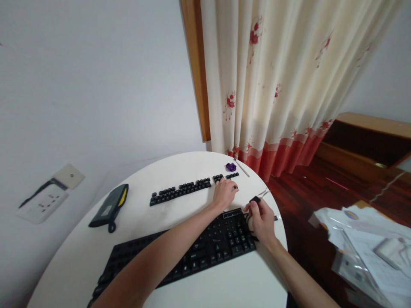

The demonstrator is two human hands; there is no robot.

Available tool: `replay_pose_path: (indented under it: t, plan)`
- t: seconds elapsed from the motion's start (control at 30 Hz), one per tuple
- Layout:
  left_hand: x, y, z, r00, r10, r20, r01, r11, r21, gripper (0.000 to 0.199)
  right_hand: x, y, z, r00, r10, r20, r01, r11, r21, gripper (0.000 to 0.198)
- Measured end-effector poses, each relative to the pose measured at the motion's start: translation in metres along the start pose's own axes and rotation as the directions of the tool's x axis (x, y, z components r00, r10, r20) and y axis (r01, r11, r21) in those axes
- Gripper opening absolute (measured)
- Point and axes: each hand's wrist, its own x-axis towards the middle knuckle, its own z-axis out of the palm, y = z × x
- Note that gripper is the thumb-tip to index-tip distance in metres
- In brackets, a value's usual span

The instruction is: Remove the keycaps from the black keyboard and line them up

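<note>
A black keyboard (205,250) lies across the white round table, partly hidden by my left forearm. Its lower rows carry keys, while the upper part looks bare of keycaps. Beyond it, loose black keycaps (180,191) are lined up in rows. My left hand (225,193) is at the right end of these rows, fingers bent, with a small black keycap (236,188) at its fingertips. Above the keyboard's right end, my right hand (262,218) pinches a small dark piece (255,199) whose kind I cannot make out. A coiled black cable (249,222) lies beside that hand.
A purple crumpled lump (230,167) and a thin pale stick (242,168) lie at the table's far edge. A dark case with a yellow patch (111,205) is at the left. A wall socket (43,205), a curtain (257,85) and papers (369,239) surround the table.
</note>
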Motion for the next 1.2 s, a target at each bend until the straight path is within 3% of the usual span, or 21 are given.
replay_pose_path:
  t: [0.33,0.63,0.97,1.2]
  plan:
    - [0.017,-0.009,0.012,0.997,-0.064,-0.042,0.065,0.998,0.02,0.014,-0.001,-0.001,-0.002,0.998,-0.037,0.049,0.037,0.999,-0.004,0.034]
    - [0.03,-0.013,0.017,0.985,-0.121,-0.121,0.127,0.991,0.044,0.046,-0.002,0.002,-0.002,0.996,-0.052,0.067,0.053,0.999,-0.014,0.033]
    - [0.038,-0.016,0.019,0.969,-0.207,-0.133,0.217,0.974,0.065,0.053,-0.003,0.0,-0.002,0.996,-0.039,0.079,0.041,0.999,-0.022,0.032]
    - [0.038,-0.02,0.022,0.965,-0.203,-0.167,0.22,0.971,0.093,0.05,-0.003,0.001,-0.002,0.995,-0.045,0.092,0.047,0.999,-0.02,0.032]
